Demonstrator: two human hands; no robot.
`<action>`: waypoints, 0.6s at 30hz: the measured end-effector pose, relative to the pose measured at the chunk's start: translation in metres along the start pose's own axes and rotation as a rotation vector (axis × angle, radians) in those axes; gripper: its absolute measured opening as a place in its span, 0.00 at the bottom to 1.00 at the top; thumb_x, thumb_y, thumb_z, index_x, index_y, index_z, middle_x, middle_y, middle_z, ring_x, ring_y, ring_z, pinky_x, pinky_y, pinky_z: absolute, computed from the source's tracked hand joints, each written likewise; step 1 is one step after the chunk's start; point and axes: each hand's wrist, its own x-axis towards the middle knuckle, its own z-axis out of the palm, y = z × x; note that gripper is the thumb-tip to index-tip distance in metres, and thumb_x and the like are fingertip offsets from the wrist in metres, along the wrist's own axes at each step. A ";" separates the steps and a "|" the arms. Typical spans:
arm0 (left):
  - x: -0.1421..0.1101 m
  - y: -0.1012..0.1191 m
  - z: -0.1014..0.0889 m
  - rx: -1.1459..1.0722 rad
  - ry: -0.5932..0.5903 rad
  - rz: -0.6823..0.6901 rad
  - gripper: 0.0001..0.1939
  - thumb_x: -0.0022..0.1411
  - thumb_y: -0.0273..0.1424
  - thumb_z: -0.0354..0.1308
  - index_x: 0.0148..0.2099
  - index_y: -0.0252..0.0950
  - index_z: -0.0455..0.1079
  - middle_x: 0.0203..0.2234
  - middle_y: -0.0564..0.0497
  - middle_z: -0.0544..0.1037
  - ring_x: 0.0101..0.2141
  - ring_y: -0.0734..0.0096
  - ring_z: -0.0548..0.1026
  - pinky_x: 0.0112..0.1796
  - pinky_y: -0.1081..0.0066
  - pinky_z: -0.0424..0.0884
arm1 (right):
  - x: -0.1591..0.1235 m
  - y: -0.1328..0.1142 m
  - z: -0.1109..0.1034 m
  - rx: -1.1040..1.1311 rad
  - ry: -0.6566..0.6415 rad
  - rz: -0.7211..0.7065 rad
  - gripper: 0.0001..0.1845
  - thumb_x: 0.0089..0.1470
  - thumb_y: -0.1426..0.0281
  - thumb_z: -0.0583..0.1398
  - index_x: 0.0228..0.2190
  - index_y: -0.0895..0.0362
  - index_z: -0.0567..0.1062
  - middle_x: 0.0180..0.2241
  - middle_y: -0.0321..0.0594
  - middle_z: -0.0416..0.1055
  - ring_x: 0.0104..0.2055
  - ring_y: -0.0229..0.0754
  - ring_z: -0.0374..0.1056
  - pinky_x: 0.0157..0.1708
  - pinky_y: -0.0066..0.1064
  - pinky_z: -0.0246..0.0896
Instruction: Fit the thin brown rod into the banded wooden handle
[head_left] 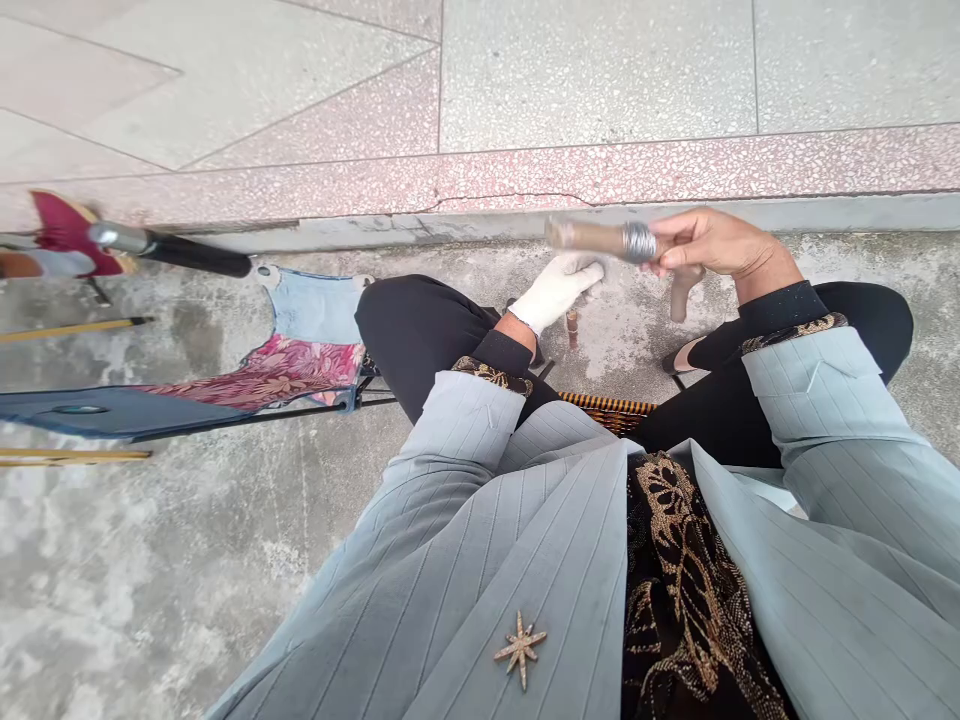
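My right hand [709, 245], bare, is closed round one end of a brownish wooden stick [589, 238]. Silver wire [639, 242] is wound round the stick close to my fingers. The stick's far end is smeared by motion and points left, just above my other hand. In a white glove, my left hand [562, 290] is held low between my knees with its fingers curled together; what they grip is hidden. Below my right hand shows a brownish bent shape [684, 292], too unclear to name. A small brown stub [572, 328] is visible beneath the gloved hand.
A folding chair [300, 370] with floral and blue fabric stands at my left. Beyond it are a black tube with a metal end [195, 250], a dark red shoe [64, 230] and yellow poles [75, 328]. Ahead runs a low kerb [352, 232]; woven wicker [611, 410] shows between my legs.
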 end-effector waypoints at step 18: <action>-0.009 0.019 -0.006 -0.138 -0.073 0.020 0.07 0.62 0.29 0.63 0.32 0.32 0.74 0.22 0.53 0.75 0.19 0.82 0.62 0.25 0.75 0.61 | 0.011 0.014 -0.006 -0.924 -0.072 0.575 0.20 0.56 0.65 0.69 0.51 0.49 0.85 0.40 0.40 0.82 0.45 0.55 0.76 0.47 0.43 0.66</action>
